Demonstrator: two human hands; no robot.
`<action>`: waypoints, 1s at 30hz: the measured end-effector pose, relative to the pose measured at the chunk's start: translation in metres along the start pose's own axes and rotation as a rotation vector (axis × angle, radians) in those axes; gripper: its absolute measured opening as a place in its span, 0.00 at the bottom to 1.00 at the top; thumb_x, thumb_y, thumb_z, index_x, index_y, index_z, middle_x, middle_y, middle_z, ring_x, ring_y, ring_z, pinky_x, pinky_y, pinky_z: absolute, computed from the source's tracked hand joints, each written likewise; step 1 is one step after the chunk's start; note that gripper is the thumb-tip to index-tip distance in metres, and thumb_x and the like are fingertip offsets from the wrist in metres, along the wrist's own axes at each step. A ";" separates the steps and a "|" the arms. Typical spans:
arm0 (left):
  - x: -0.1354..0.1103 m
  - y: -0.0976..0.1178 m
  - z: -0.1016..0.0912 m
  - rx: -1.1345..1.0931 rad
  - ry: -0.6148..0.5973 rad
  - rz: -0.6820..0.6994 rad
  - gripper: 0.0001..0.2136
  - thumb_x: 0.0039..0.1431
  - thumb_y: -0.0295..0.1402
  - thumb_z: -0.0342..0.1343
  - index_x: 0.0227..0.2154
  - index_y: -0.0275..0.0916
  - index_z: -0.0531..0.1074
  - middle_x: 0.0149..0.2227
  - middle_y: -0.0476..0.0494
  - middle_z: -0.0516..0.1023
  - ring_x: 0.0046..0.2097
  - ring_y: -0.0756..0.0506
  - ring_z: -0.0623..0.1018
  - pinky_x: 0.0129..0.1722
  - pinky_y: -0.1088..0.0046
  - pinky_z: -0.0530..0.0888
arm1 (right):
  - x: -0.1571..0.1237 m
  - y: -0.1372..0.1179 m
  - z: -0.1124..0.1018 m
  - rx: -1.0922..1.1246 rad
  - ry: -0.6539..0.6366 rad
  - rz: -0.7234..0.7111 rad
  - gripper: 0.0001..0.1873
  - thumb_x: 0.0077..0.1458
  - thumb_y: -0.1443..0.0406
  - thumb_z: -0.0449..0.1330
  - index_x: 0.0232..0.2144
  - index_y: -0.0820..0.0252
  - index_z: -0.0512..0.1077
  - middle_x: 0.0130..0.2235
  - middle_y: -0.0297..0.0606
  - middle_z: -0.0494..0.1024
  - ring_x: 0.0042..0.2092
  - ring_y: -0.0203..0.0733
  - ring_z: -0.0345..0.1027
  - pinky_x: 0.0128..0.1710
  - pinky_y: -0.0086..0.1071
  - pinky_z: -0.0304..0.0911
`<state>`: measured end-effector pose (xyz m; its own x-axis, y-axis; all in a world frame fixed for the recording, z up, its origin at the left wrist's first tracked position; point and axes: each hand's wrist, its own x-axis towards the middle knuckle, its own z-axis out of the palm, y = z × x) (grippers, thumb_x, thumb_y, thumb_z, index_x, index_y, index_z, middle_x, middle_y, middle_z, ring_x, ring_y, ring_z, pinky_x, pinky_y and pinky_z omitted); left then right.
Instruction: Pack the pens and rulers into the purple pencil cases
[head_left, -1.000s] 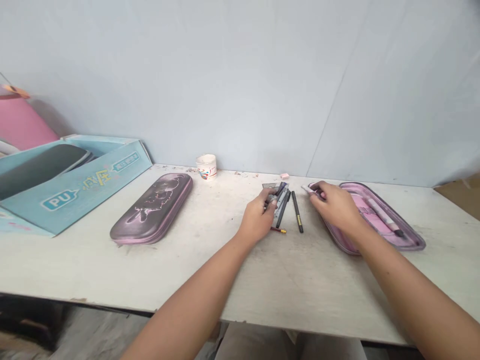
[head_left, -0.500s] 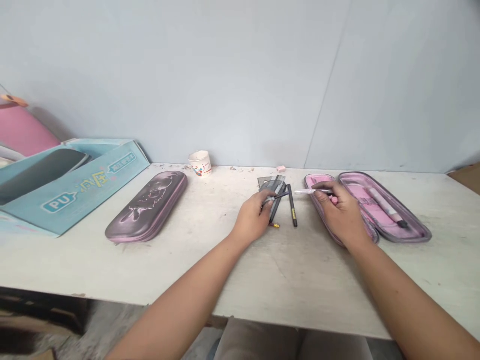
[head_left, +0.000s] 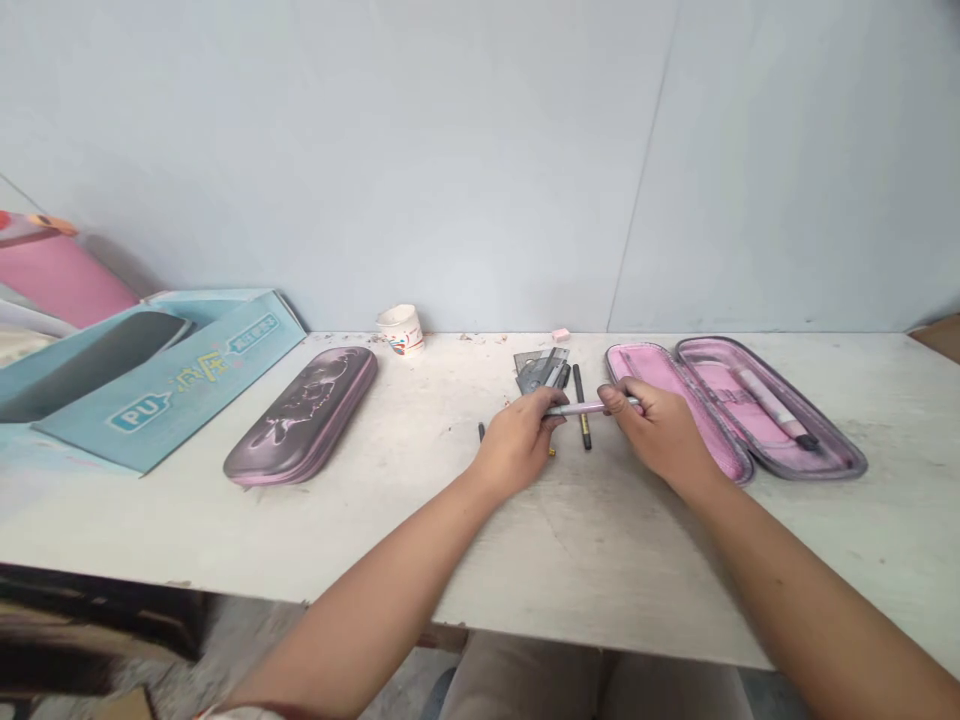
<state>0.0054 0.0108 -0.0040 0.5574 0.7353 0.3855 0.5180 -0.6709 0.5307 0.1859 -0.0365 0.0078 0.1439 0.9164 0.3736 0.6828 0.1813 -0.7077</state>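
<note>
- A pale, plain wall [head_left: 480,150] rose behind a whitish worktop [head_left: 450,540], whose far edge met it well beyond both grips.
- The slim silvery-pink pen [head_left: 585,408] lay crosswise between the two grips, one end in each, raised in front of a black pen.
- The left grip [head_left: 519,435] pinched the pen's left end between thumb and fingers.
- The right grip [head_left: 660,425] pinched its other end, thumb on the near side, fingers curled.
- The black pen [head_left: 586,436], banded in yellow, rested between the grips, pointing away from the person.
- Just beyond the left grip sat a small heap of dark and clear flat pieces [head_left: 534,368], with dark sticks among them.
- A dark stub [head_left: 481,432] poked out left of the left grip; whether it was held could not be told. A yellow tip [head_left: 552,452] showed just right of that grip.
- Beside and partly behind the right grip, a pink-lined case [head_left: 652,370] lay open; its right half held a white marker [head_left: 769,405] with a black end.
- Farther beyond the left grip, near the wall, were a pink eraser [head_left: 561,335] and a paper cup [head_left: 401,330].
- Well left of the left grip lay a closed dark case [head_left: 304,415], then a light-blue box [head_left: 180,385] lettered "PU".
</note>
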 end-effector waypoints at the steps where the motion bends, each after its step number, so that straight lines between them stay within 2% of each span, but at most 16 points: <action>1: 0.001 0.000 -0.002 0.005 0.020 -0.009 0.10 0.58 0.28 0.44 0.42 0.41 0.64 0.38 0.45 0.74 0.40 0.46 0.74 0.40 0.70 0.69 | 0.000 -0.001 -0.001 0.035 -0.013 -0.006 0.18 0.55 0.50 0.49 0.28 0.57 0.67 0.20 0.28 0.65 0.22 0.33 0.56 0.23 0.27 0.51; 3: 0.002 -0.001 -0.006 0.019 0.055 -0.037 0.10 0.58 0.28 0.45 0.43 0.41 0.64 0.38 0.45 0.74 0.40 0.46 0.74 0.41 0.70 0.69 | 0.000 -0.002 -0.003 0.102 -0.035 -0.039 0.15 0.55 0.53 0.50 0.37 0.56 0.67 0.25 0.29 0.68 0.23 0.33 0.58 0.24 0.27 0.54; 5: 0.002 -0.002 -0.009 0.032 0.064 -0.050 0.10 0.59 0.28 0.45 0.43 0.41 0.65 0.38 0.46 0.74 0.40 0.47 0.74 0.41 0.70 0.69 | 0.000 -0.003 -0.005 0.130 -0.040 -0.075 0.14 0.55 0.55 0.51 0.39 0.55 0.67 0.26 0.30 0.70 0.24 0.33 0.58 0.24 0.27 0.54; 7: 0.002 -0.004 -0.011 0.040 0.047 -0.027 0.10 0.59 0.28 0.44 0.42 0.41 0.65 0.38 0.45 0.74 0.41 0.46 0.74 0.42 0.70 0.69 | 0.000 -0.003 -0.004 0.096 -0.014 -0.079 0.13 0.56 0.55 0.50 0.32 0.56 0.68 0.23 0.29 0.68 0.23 0.33 0.57 0.24 0.27 0.53; 10: 0.001 -0.007 -0.011 0.055 0.027 0.024 0.10 0.60 0.29 0.44 0.43 0.40 0.65 0.40 0.44 0.74 0.43 0.46 0.74 0.43 0.69 0.69 | 0.000 -0.002 -0.002 0.017 0.021 -0.043 0.20 0.57 0.53 0.47 0.21 0.58 0.65 0.17 0.29 0.63 0.21 0.33 0.55 0.23 0.28 0.51; 11: 0.001 -0.008 -0.011 0.060 0.030 0.029 0.10 0.60 0.29 0.43 0.43 0.40 0.65 0.40 0.43 0.74 0.43 0.46 0.73 0.43 0.70 0.69 | 0.001 -0.001 -0.002 0.021 0.012 -0.041 0.20 0.57 0.52 0.47 0.22 0.58 0.66 0.17 0.29 0.63 0.21 0.33 0.55 0.23 0.28 0.51; 15: 0.001 -0.011 -0.010 0.068 0.036 0.020 0.10 0.60 0.29 0.43 0.43 0.40 0.65 0.40 0.44 0.74 0.44 0.46 0.74 0.43 0.70 0.69 | 0.001 -0.001 -0.002 0.136 -0.084 -0.104 0.15 0.55 0.55 0.51 0.39 0.57 0.68 0.28 0.31 0.72 0.24 0.33 0.60 0.25 0.28 0.55; 17: 0.002 -0.011 -0.010 0.066 0.027 0.034 0.10 0.60 0.29 0.43 0.43 0.39 0.65 0.40 0.44 0.74 0.43 0.46 0.73 0.43 0.70 0.69 | 0.001 0.000 -0.002 0.131 -0.099 -0.091 0.14 0.56 0.55 0.51 0.36 0.57 0.68 0.27 0.31 0.73 0.25 0.34 0.61 0.26 0.28 0.55; 20: 0.002 -0.012 -0.009 0.064 0.014 0.052 0.10 0.60 0.29 0.43 0.44 0.39 0.65 0.41 0.43 0.74 0.43 0.46 0.73 0.43 0.69 0.69 | 0.000 0.003 -0.003 0.059 -0.105 -0.037 0.18 0.57 0.53 0.47 0.26 0.58 0.68 0.22 0.31 0.71 0.24 0.34 0.61 0.25 0.28 0.54; 21: 0.003 -0.012 -0.009 0.066 0.013 0.053 0.10 0.61 0.29 0.43 0.44 0.39 0.65 0.41 0.43 0.74 0.43 0.46 0.73 0.43 0.69 0.69 | 0.000 0.004 -0.002 0.039 -0.107 -0.043 0.18 0.57 0.53 0.47 0.27 0.58 0.69 0.22 0.31 0.71 0.24 0.34 0.61 0.25 0.28 0.54; 25: 0.005 -0.015 -0.010 0.074 0.016 0.041 0.10 0.60 0.28 0.43 0.43 0.39 0.65 0.41 0.43 0.74 0.44 0.45 0.73 0.43 0.69 0.69 | 0.000 0.006 0.000 0.031 -0.101 -0.133 0.15 0.56 0.57 0.50 0.41 0.57 0.68 0.29 0.33 0.75 0.28 0.36 0.65 0.29 0.29 0.57; 27: 0.005 -0.016 -0.010 0.075 0.007 0.044 0.10 0.60 0.28 0.43 0.43 0.39 0.65 0.41 0.43 0.74 0.44 0.45 0.73 0.43 0.69 0.69 | 0.000 0.006 0.000 0.009 -0.100 -0.119 0.13 0.57 0.57 0.49 0.38 0.57 0.68 0.28 0.33 0.75 0.28 0.36 0.65 0.29 0.29 0.57; 30: 0.005 -0.017 -0.009 0.068 -0.013 0.060 0.10 0.60 0.28 0.43 0.43 0.38 0.65 0.41 0.42 0.74 0.44 0.45 0.73 0.44 0.68 0.69 | 0.000 0.006 -0.001 -0.056 -0.117 -0.068 0.17 0.59 0.55 0.46 0.30 0.57 0.68 0.23 0.32 0.72 0.25 0.36 0.64 0.28 0.29 0.56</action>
<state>-0.0066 0.0270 -0.0047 0.5968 0.6925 0.4053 0.5259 -0.7191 0.4542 0.1906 -0.0354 0.0037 0.0138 0.9387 0.3445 0.7272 0.2270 -0.6478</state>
